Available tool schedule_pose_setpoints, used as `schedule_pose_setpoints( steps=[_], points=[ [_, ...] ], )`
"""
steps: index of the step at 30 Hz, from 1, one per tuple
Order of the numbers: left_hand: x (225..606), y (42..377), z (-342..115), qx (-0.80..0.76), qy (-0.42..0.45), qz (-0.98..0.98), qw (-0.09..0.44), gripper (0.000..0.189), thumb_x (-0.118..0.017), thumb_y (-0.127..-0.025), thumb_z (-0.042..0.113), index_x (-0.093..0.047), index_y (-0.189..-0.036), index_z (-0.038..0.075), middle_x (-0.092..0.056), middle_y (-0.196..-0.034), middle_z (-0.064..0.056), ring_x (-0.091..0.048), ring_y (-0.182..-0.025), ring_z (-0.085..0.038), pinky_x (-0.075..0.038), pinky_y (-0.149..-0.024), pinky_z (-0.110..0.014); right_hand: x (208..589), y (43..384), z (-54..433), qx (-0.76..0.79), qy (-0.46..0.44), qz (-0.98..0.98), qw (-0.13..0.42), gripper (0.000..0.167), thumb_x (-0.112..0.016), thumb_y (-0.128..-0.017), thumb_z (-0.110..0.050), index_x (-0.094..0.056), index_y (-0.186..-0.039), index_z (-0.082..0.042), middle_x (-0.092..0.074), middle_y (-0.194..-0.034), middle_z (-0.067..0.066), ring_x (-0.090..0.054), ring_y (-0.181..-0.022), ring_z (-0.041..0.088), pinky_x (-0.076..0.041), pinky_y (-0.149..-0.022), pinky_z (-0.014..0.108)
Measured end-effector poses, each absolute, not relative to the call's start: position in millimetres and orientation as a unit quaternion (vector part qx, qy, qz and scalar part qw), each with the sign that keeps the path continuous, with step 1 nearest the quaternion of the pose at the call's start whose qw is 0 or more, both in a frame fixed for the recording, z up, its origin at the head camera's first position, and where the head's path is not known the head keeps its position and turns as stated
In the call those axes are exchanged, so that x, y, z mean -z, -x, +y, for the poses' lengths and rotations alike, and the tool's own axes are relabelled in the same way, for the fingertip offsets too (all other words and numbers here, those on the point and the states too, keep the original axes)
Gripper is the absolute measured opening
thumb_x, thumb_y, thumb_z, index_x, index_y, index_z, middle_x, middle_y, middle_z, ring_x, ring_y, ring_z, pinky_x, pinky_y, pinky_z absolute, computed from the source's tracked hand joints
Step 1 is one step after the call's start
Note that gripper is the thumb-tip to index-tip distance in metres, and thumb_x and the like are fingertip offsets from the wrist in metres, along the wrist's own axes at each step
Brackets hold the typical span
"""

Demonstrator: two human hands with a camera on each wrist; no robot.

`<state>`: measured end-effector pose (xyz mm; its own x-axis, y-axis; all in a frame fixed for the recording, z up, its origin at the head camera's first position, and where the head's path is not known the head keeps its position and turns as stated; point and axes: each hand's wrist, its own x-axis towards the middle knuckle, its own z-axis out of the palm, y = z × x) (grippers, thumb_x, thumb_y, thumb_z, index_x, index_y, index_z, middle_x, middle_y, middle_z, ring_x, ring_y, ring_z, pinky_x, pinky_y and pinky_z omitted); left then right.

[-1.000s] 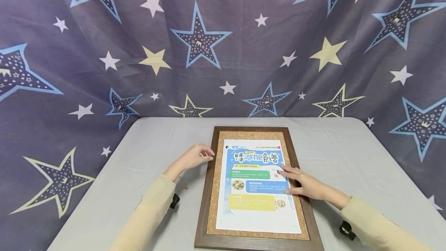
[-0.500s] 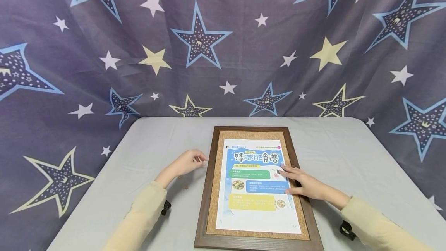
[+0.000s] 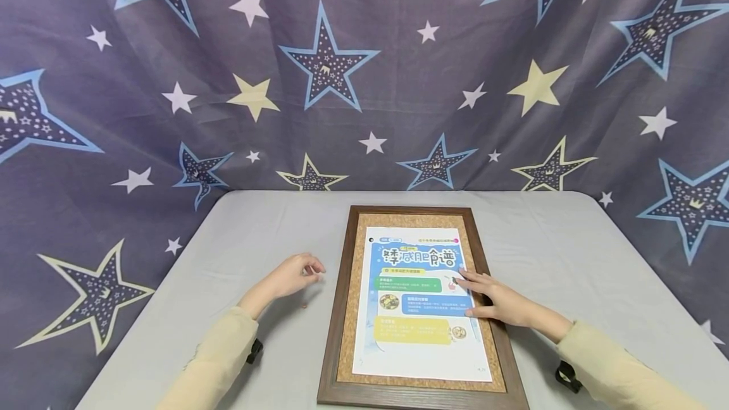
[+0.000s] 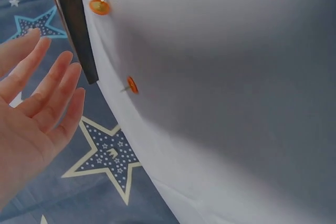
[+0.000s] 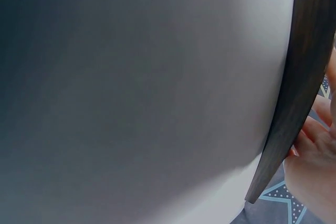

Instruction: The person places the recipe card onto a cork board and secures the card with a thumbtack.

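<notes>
A printed poster (image 3: 421, 359) with coloured panels lies on a cork board (image 3: 348, 359) in a dark wooden frame. At its upper corners sit a small black dot (image 3: 371, 240) and a pink dot (image 3: 456, 241), too small to identify surely. My right hand (image 3: 501, 302) rests its spread fingers on the poster's right edge, across the frame. Left of the board, my left hand (image 3: 287, 278) hovers over the table, fingers loosely bent, holding nothing visible. Two orange thumbtacks, one upper thumbtack (image 4: 100, 7) and one lower thumbtack (image 4: 132, 84), lie on the cloth near it.
A pale grey cloth covers the table (image 3: 256, 220). Behind it hangs a purple-grey curtain (image 3: 364, 81) printed with stars. The frame's left rail (image 3: 336, 321) stands between the left hand and the poster.
My left hand has drawn away from the frame's left edge, moving left and toward me. The right hand and the board have stayed in place.
</notes>
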<state>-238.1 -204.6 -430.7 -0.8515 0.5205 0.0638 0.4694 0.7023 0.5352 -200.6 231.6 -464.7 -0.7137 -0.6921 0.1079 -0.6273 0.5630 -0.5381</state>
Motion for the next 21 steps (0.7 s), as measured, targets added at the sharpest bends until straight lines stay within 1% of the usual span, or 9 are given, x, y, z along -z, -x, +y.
schedule_pose_setpoints(
  steps=[3, 11, 16, 21],
  points=[
    [433, 236, -209, -0.271, -0.255, 0.927, 0.05, 0.011, -0.061, -0.079, 0.005, -0.063, -0.09, 0.003, -0.059, -0.086, -0.003, -0.053, -0.076, -0.014, -0.046, -0.07, -0.031, 465, 201, 232, 0.282, 0.372, 0.883, 0.053, 0.063, -0.059, -0.083, -0.033, -0.039, -0.129, 0.005, -0.029, -0.135, 0.029, -0.024, -0.121, 0.049, -0.02, -0.095, 0.059],
    [433, 228, -222, -0.256, -0.248, 0.933, 0.056, 0.011, -0.061, -0.079, 0.005, -0.063, -0.09, 0.004, -0.058, -0.087, -0.002, -0.054, -0.08, -0.019, -0.046, -0.071, -0.034, 466, 202, 233, 0.286, 0.365, 0.884, 0.063, 0.064, -0.059, -0.082, -0.033, -0.038, -0.13, 0.005, -0.027, -0.136, 0.028, -0.022, -0.123, 0.048, -0.018, -0.096, 0.059],
    [434, 224, -228, -0.246, -0.238, 0.938, 0.051, 0.011, -0.062, -0.079, 0.005, -0.063, -0.09, 0.005, -0.058, -0.087, -0.002, -0.054, -0.082, -0.02, -0.045, -0.074, -0.036, 466, 203, 234, 0.285, 0.361, 0.885, 0.071, 0.065, -0.059, -0.083, -0.034, -0.037, -0.131, 0.003, -0.026, -0.138, 0.027, -0.021, -0.124, 0.047, -0.02, -0.096, 0.059],
    [435, 219, -234, -0.24, -0.227, 0.942, 0.063, 0.014, -0.064, -0.077, 0.006, -0.063, -0.091, 0.005, -0.057, -0.088, -0.002, -0.053, -0.083, -0.019, -0.045, -0.074, -0.036, 466, 202, 234, 0.283, 0.363, 0.885, 0.072, 0.066, -0.058, -0.083, -0.035, -0.037, -0.131, 0.004, -0.026, -0.138, 0.027, -0.021, -0.123, 0.048, -0.022, -0.095, 0.06]
  ],
)
